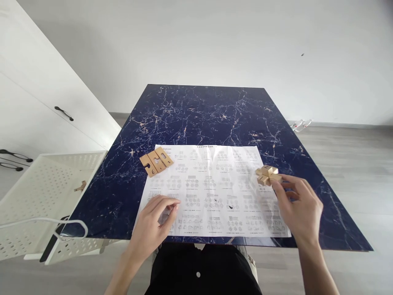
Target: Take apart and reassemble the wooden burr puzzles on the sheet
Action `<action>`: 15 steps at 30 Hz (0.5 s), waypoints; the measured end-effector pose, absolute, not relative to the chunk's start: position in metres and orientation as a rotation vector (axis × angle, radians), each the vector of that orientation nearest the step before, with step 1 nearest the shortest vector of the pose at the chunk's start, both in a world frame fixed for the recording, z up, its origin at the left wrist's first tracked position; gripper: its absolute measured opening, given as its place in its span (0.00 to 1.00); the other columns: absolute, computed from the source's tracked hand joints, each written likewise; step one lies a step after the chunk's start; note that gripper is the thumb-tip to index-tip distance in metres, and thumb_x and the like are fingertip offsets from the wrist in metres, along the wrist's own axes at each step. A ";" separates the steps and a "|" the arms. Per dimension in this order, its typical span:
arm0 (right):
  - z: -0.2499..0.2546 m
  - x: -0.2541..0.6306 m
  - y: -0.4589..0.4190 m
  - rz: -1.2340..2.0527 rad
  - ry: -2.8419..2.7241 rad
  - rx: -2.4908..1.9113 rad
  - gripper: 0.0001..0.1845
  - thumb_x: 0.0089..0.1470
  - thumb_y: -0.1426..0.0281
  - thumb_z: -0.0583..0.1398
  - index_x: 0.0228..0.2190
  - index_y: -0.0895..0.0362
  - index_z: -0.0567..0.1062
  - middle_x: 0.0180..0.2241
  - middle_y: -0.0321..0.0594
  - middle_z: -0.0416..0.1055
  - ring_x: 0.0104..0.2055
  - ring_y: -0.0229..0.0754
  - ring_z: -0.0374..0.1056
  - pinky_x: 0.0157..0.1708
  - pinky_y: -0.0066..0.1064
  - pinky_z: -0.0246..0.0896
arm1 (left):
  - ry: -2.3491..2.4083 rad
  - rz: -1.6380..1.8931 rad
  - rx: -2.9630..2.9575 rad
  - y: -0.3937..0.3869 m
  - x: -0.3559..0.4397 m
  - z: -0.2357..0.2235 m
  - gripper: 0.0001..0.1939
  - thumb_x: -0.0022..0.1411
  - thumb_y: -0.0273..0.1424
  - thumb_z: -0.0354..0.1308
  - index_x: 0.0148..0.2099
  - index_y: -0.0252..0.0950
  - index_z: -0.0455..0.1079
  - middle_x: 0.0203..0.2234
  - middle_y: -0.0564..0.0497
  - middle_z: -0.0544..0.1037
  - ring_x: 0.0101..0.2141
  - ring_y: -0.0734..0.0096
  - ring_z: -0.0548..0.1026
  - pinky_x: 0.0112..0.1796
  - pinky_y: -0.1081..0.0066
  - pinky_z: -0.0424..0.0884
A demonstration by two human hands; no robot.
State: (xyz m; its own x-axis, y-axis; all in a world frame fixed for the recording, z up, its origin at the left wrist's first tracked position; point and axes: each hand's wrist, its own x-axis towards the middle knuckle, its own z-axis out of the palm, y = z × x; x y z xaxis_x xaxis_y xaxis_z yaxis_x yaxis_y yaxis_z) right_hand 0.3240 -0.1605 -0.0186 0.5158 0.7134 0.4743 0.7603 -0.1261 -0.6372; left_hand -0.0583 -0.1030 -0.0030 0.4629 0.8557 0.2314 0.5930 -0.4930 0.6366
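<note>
A wooden interlocking burr puzzle (267, 175), cross-shaped with blocks sticking out, is pinched at its right end between the thumb and fingers of my right hand (299, 203). It is over the right edge of a creased instruction sheet (196, 184) printed with rows of small diagrams. My left hand (156, 217) is over the sheet's lower left, its fingers curled and thumb tip close to the index tip, with nothing visible between them. At the sheet's upper left corner, flat notched wooden pieces (156, 161) marked with numbers lie side by side.
The dark blue marble-patterned table (202, 114) extends away from me toward a white wall. A cream perforated cart (39, 196) with a white cable (46, 220) stands at the left, below a white cabinet (39, 82). Clear bottles (301, 125) are on the floor at right.
</note>
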 end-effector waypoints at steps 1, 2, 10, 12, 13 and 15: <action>-0.018 0.315 -0.162 0.031 -1.224 -1.820 0.18 0.67 0.53 0.66 0.44 0.55 0.82 0.44 0.48 0.81 0.38 0.48 0.78 0.29 0.35 0.74 | 1.198 0.754 2.252 -0.103 -0.058 -0.003 0.08 0.79 0.35 0.57 0.51 0.42 0.77 0.40 0.50 0.84 0.39 0.65 0.82 0.43 0.66 0.82; -0.017 0.306 -0.164 0.126 -1.241 -1.780 0.16 0.67 0.55 0.66 0.44 0.54 0.82 0.44 0.47 0.81 0.39 0.47 0.78 0.29 0.34 0.75 | 1.185 0.769 2.262 -0.104 -0.057 -0.002 0.08 0.79 0.34 0.57 0.51 0.42 0.77 0.40 0.51 0.84 0.40 0.64 0.82 0.44 0.66 0.82; 0.000 0.220 -0.170 0.737 -1.330 -1.440 0.09 0.72 0.62 0.63 0.47 0.53 0.81 0.42 0.45 0.84 0.35 0.44 0.80 0.32 0.35 0.79 | 1.118 0.781 1.970 -0.112 -0.035 0.008 0.20 0.75 0.43 0.64 0.64 0.46 0.72 0.54 0.45 0.80 0.47 0.59 0.81 0.49 0.61 0.81; 0.003 0.205 -0.169 0.809 -1.339 -1.399 0.09 0.72 0.63 0.62 0.47 0.53 0.81 0.42 0.45 0.84 0.37 0.45 0.80 0.34 0.35 0.79 | 1.060 0.712 1.844 -0.112 -0.028 0.010 0.33 0.70 0.49 0.68 0.70 0.48 0.67 0.61 0.42 0.77 0.50 0.54 0.81 0.52 0.57 0.81; 0.004 0.200 -0.168 0.835 -1.340 -1.385 0.09 0.72 0.64 0.62 0.47 0.53 0.81 0.41 0.44 0.83 0.37 0.45 0.80 0.34 0.35 0.79 | 1.028 0.674 1.787 -0.111 -0.025 0.011 0.38 0.67 0.52 0.70 0.72 0.49 0.65 0.64 0.41 0.75 0.54 0.51 0.80 0.55 0.55 0.80; 0.005 0.192 -0.168 0.873 -1.343 -1.359 0.08 0.72 0.64 0.62 0.47 0.52 0.81 0.40 0.43 0.83 0.37 0.44 0.80 0.34 0.34 0.78 | 0.979 0.620 1.696 -0.109 -0.022 0.010 0.43 0.62 0.53 0.74 0.73 0.50 0.64 0.67 0.42 0.73 0.60 0.46 0.78 0.60 0.51 0.77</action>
State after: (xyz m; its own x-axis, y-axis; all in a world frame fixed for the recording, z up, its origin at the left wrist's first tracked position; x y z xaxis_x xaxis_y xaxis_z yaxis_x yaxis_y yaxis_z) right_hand 0.1919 -0.1680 0.0045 0.1244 0.9813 0.1469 0.2638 0.1100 -0.9583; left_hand -0.0225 -0.1095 0.0103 0.5336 0.8438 -0.0574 0.3094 -0.1316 0.9418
